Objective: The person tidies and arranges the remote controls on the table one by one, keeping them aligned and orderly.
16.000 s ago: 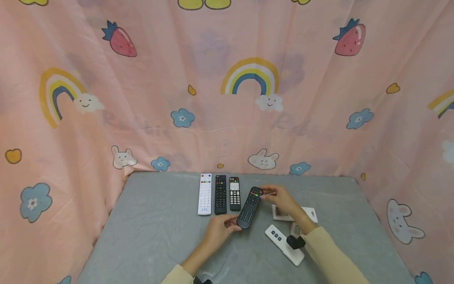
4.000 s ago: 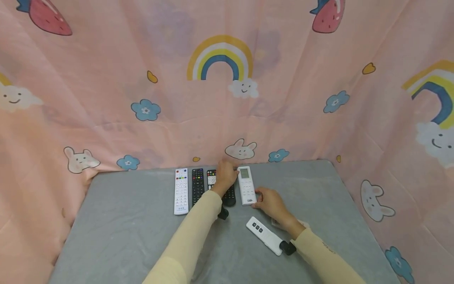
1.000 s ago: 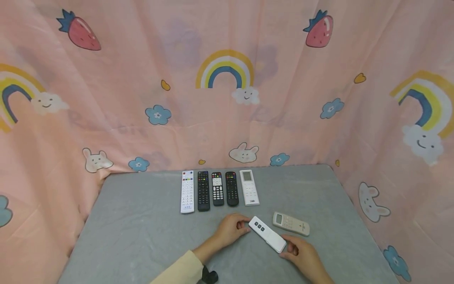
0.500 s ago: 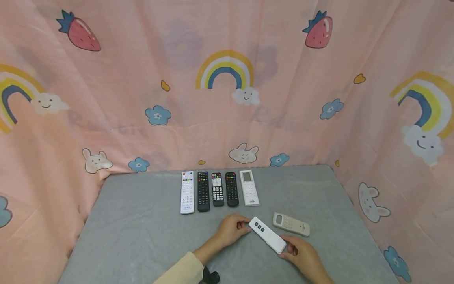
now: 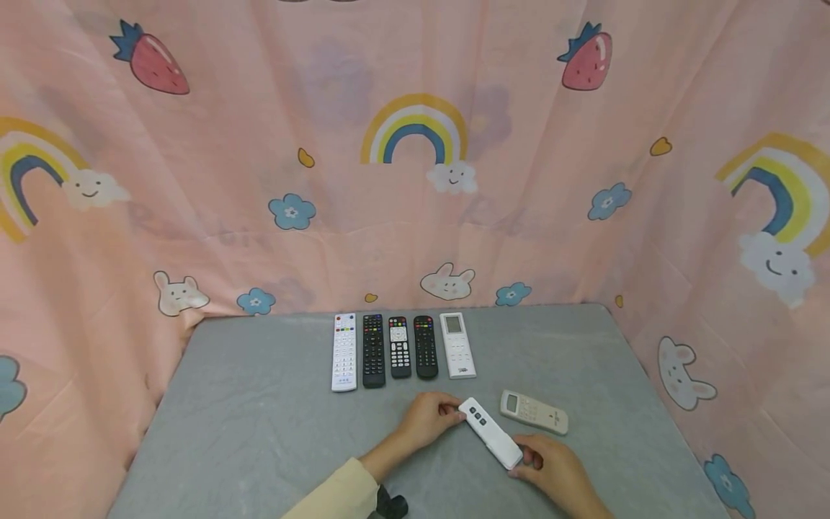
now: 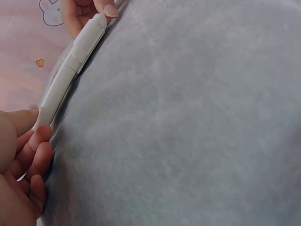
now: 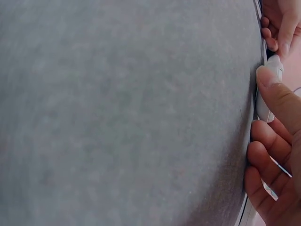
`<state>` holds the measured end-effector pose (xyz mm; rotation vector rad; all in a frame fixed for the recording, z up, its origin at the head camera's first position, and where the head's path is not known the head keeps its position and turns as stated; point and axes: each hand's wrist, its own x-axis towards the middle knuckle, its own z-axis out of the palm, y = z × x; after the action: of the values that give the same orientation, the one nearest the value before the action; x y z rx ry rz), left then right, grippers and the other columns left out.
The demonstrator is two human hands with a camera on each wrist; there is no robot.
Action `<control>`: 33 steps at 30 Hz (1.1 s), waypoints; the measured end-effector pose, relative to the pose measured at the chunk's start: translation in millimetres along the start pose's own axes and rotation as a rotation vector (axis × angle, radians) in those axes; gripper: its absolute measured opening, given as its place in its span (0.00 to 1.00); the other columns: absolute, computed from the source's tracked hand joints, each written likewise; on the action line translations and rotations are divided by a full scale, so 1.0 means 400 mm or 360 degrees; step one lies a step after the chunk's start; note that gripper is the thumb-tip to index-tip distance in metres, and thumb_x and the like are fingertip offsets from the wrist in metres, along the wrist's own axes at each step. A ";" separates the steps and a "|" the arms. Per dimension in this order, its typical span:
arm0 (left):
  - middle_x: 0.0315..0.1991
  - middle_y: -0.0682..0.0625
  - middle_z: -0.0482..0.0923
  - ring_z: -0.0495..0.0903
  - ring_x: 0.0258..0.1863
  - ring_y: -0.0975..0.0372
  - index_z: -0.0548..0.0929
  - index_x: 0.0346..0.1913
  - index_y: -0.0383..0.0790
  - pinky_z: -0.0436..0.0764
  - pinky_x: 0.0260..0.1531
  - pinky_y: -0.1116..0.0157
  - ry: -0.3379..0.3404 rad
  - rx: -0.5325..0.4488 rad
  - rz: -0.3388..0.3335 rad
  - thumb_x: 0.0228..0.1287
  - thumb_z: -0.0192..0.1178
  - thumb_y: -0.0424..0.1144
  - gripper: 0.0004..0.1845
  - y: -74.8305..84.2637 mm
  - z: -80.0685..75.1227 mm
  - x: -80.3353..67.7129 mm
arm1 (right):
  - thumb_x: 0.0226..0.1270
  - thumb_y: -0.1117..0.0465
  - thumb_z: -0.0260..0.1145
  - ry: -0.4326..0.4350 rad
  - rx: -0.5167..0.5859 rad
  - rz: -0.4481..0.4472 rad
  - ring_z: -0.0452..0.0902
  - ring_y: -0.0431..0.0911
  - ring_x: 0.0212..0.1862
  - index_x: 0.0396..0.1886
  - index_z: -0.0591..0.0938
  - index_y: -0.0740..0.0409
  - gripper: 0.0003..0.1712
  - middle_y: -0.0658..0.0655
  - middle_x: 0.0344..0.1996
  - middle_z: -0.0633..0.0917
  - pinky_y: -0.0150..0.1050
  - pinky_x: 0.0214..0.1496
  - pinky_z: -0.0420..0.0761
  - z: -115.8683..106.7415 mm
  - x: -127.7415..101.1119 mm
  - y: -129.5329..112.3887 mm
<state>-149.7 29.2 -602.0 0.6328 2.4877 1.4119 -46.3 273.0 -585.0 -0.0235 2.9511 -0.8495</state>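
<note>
A: Slim white remote (image 5: 491, 432), three dark buttons near far end, lying diagonally on grey desk (image 5: 259, 432), near the front edge, right of centre.

B: Left hand (image 5: 424, 419)?

A: Pinching the remote's far end, fingers curled round it. Same in left wrist view: fingertips (image 6: 40, 141) against one end of slim white remote (image 6: 70, 70), other hand at the opposite end.

B: Right hand (image 5: 551, 472)?

A: Gripping the near end, thumb on the edge, fingers curled beneath. Right wrist view: thumb (image 7: 277, 96) pressed on the remote's end, rest mostly hidden.

B: Versus half a second ago?

A: Nearly identical. Same grip both ends, remote still low on the desk, same diagonal. Slight camera shift only.

B: Versus four seconds ago?

A: Big change. Back then both hands up at the row, setting down white remote with screen (image 5: 457, 344); slim one lying untouched.

B: Rest?

A: Row along back edge: white remote (image 5: 344, 352), three black remotes (image 5: 399, 347), then the screen one. Beige remote (image 5: 534, 411) lying loose just right of the slim one, apart from it. Pink printed curtain (image 5: 415, 180) behind the desk.
</note>
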 end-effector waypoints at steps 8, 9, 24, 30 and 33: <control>0.22 0.57 0.81 0.68 0.18 0.76 0.90 0.42 0.42 0.70 0.20 0.77 0.0034 -0.0010 -0.0017 0.57 0.71 0.40 0.11 0.009 0.000 0.003 | 0.40 0.56 0.82 -0.0022 0.0034 -0.0037 0.62 0.28 0.24 0.43 0.87 0.50 0.25 0.40 0.22 0.73 0.27 0.27 0.65 -0.004 0.005 0.005; 0.22 0.57 0.81 0.68 0.18 0.76 0.90 0.42 0.42 0.70 0.20 0.77 0.0037 -0.0011 -0.0018 0.57 0.71 0.40 0.11 0.011 0.000 0.003 | 0.40 0.57 0.82 -0.0020 0.0039 -0.0052 0.62 0.28 0.24 0.43 0.87 0.50 0.25 0.40 0.22 0.74 0.27 0.27 0.65 -0.005 0.006 0.006; 0.21 0.60 0.79 0.69 0.19 0.76 0.90 0.40 0.43 0.71 0.20 0.76 0.0095 -0.0001 -0.0095 0.56 0.72 0.41 0.10 0.013 0.010 0.000 | 0.39 0.54 0.82 -0.0048 0.0041 -0.0189 0.62 0.27 0.24 0.40 0.87 0.52 0.24 0.39 0.22 0.73 0.26 0.27 0.65 -0.010 0.011 0.018; 0.22 0.60 0.82 0.70 0.20 0.77 0.91 0.39 0.45 0.72 0.23 0.76 0.0138 0.0020 -0.0076 0.55 0.72 0.42 0.09 0.011 0.013 0.005 | 0.40 0.53 0.81 -0.0075 0.0067 -0.0129 0.62 0.28 0.24 0.39 0.88 0.50 0.22 0.40 0.21 0.74 0.26 0.27 0.65 -0.010 0.013 0.016; 0.24 0.59 0.83 0.70 0.22 0.78 0.91 0.38 0.46 0.72 0.24 0.77 0.0163 0.0034 -0.0051 0.55 0.72 0.43 0.09 0.012 0.011 0.015 | 0.40 0.52 0.81 -0.0038 0.0117 -0.0104 0.64 0.28 0.25 0.39 0.88 0.49 0.22 0.40 0.22 0.75 0.26 0.27 0.67 -0.013 0.014 0.013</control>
<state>-151.9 37.5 -599.9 0.5345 2.5824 1.4429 -52.1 279.8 -583.7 -0.1258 2.9094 -0.9589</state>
